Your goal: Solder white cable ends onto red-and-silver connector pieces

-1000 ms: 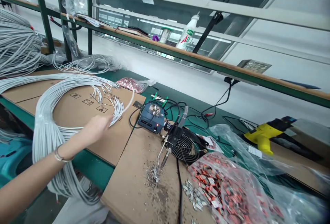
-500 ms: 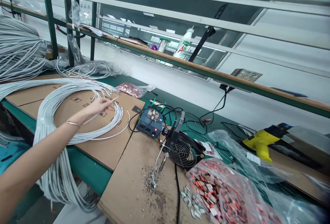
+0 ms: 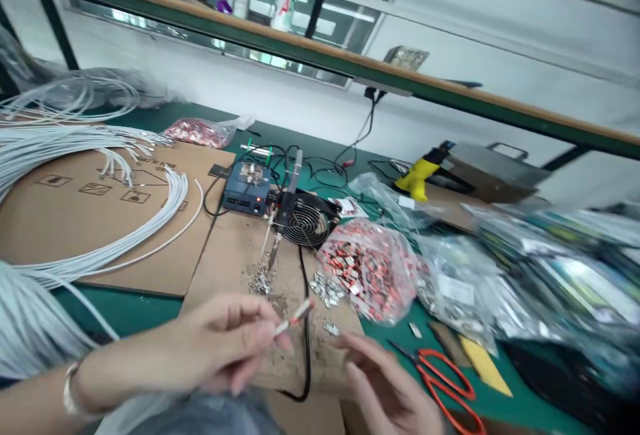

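1. Before you runs the green bench, with the wood-edged shelf above its far side.
2. On your left, a cardboard sheet carries a curved bundle of white cables, their ends fanned out near the back; one cable curves apart from the rest.
3. Ahead to your right, the clear bag bulges with orange and silver parts.
4. Your left hand is pinched tight, thumb against fingers, on a slim white piece.
5. Your right hand is near it, just left of the orange-handled scissors; it is blurred, thumb and forefinger parted.
6. Past your hands, the blue box shows a lit red light, and the black fan is just to its right.
7. Small silver pieces lie loose beside the bag.
8. The slim white piece slants up from your left fingertips, orange-red toward its tip; blur hides whether it is a cable's end.
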`<state>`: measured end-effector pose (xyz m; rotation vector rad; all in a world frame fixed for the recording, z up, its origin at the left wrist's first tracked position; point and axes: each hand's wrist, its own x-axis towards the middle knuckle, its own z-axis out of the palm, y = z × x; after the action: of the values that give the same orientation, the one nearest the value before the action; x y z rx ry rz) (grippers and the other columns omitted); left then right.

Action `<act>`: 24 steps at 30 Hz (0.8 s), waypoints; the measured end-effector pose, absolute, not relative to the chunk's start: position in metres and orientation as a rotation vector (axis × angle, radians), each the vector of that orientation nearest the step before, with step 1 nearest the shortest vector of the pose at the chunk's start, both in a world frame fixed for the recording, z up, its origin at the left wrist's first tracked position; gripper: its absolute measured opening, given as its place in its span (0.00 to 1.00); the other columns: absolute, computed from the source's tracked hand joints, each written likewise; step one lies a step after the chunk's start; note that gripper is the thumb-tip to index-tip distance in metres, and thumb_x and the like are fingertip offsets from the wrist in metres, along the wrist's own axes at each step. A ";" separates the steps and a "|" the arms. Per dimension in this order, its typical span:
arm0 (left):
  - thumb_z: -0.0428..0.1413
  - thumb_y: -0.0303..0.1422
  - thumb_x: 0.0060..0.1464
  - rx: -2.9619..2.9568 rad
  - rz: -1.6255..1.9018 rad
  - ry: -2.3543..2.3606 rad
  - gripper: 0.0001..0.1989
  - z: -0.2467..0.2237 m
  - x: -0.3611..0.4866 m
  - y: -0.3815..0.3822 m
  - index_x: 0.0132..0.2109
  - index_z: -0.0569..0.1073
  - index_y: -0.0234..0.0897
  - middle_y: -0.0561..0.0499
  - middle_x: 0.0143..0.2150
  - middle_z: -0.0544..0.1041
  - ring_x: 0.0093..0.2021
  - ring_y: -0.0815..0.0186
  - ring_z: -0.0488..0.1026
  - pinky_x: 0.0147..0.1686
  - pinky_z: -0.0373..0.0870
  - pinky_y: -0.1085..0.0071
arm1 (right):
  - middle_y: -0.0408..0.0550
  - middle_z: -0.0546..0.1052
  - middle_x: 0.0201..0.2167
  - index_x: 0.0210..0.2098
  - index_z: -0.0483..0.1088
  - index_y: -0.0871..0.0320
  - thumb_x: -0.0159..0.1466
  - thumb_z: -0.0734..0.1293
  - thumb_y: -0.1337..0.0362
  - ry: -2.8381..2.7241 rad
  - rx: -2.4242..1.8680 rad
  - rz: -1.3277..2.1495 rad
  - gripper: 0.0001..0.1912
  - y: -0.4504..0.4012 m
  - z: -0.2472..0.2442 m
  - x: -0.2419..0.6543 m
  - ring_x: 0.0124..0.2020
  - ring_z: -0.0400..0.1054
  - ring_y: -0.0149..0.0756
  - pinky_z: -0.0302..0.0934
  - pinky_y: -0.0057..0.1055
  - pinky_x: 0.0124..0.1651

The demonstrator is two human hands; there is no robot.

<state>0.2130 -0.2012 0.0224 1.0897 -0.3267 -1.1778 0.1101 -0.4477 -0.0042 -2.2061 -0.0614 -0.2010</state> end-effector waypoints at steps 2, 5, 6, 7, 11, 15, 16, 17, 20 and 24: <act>0.43 0.52 0.57 1.332 -1.245 -0.335 0.24 0.004 0.194 -0.202 0.45 0.65 0.34 0.57 0.18 0.63 0.13 0.78 0.51 0.13 0.46 0.81 | 0.51 0.72 0.39 0.52 0.64 0.52 0.64 0.61 0.66 -0.041 -1.971 0.081 0.17 -0.426 -0.010 0.117 0.31 0.66 0.31 0.63 0.25 0.32; 0.40 0.50 0.59 1.656 -1.272 -0.427 0.24 -0.002 0.183 -0.196 0.45 0.67 0.35 0.54 0.22 0.68 0.17 0.77 0.57 0.16 0.52 0.82 | 0.50 0.72 0.33 0.49 0.66 0.58 0.63 0.64 0.62 0.057 -1.673 0.293 0.16 -0.401 -0.011 0.129 0.28 0.63 0.28 0.60 0.23 0.30; 0.40 0.50 0.59 1.686 -1.326 -0.440 0.24 0.000 0.184 -0.194 0.46 0.67 0.36 0.53 0.23 0.69 0.16 0.77 0.57 0.16 0.52 0.82 | 0.49 0.71 0.30 0.44 0.68 0.60 0.62 0.65 0.61 0.093 -1.617 0.325 0.13 -0.396 -0.011 0.132 0.26 0.62 0.26 0.58 0.22 0.29; 0.39 0.50 0.59 1.684 -1.392 -0.438 0.24 0.002 0.185 -0.193 0.47 0.67 0.36 0.53 0.25 0.70 0.15 0.77 0.56 0.15 0.51 0.82 | 0.48 0.70 0.26 0.39 0.69 0.63 0.61 0.65 0.60 0.125 -1.583 0.351 0.12 -0.393 -0.011 0.135 0.25 0.61 0.26 0.57 0.21 0.27; 0.39 0.49 0.59 1.740 -1.371 -0.453 0.23 0.000 0.190 -0.190 0.44 0.68 0.37 0.53 0.28 0.71 0.17 0.78 0.60 0.18 0.55 0.82 | 0.45 0.68 0.20 0.31 0.68 0.65 0.59 0.67 0.59 0.163 -1.452 0.426 0.12 -0.388 -0.015 0.139 0.21 0.60 0.24 0.55 0.20 0.24; 0.42 0.43 0.60 1.956 -1.119 -0.597 0.17 -0.006 0.195 -0.190 0.37 0.70 0.37 0.53 0.28 0.68 0.26 0.73 0.63 0.26 0.56 0.78 | 0.43 0.68 0.20 0.31 0.68 0.64 0.58 0.68 0.62 0.152 -1.416 0.432 0.10 -0.388 -0.015 0.136 0.21 0.61 0.22 0.57 0.18 0.24; 0.43 0.40 0.60 1.991 -1.068 -0.638 0.15 -0.006 0.197 -0.191 0.37 0.70 0.37 0.53 0.30 0.68 0.28 0.73 0.63 0.27 0.55 0.77 | 0.43 0.69 0.22 0.32 0.68 0.64 0.59 0.68 0.63 0.167 -1.424 0.423 0.09 -0.388 -0.014 0.136 0.22 0.63 0.22 0.59 0.17 0.25; 0.43 0.39 0.60 2.014 -1.026 -0.670 0.14 -0.005 0.199 -0.192 0.36 0.70 0.38 0.53 0.31 0.69 0.28 0.73 0.62 0.28 0.54 0.77 | 0.43 0.69 0.23 0.34 0.68 0.64 0.59 0.68 0.64 0.184 -1.420 0.418 0.08 -0.388 -0.014 0.137 0.23 0.64 0.22 0.60 0.17 0.26; 0.42 0.36 0.60 2.053 -0.966 -0.728 0.13 -0.001 0.209 -0.195 0.37 0.70 0.39 0.54 0.32 0.67 0.30 0.72 0.61 0.31 0.53 0.75 | 0.45 0.71 0.27 0.37 0.68 0.64 0.59 0.68 0.63 0.257 -1.366 0.440 0.11 -0.389 -0.015 0.143 0.26 0.67 0.22 0.64 0.17 0.29; 0.45 0.34 0.58 2.057 -0.995 -0.693 0.11 0.002 0.226 -0.203 0.35 0.70 0.38 0.55 0.30 0.67 0.29 0.73 0.61 0.30 0.53 0.75 | 0.46 0.73 0.25 0.34 0.68 0.65 0.54 0.71 0.60 0.358 -1.320 0.501 0.15 -0.393 -0.022 0.159 0.25 0.69 0.23 0.65 0.16 0.29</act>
<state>0.2262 -0.2030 0.0016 2.0567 -0.6931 -0.9953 0.1588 -0.3926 -0.0216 -1.3197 0.3583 0.5007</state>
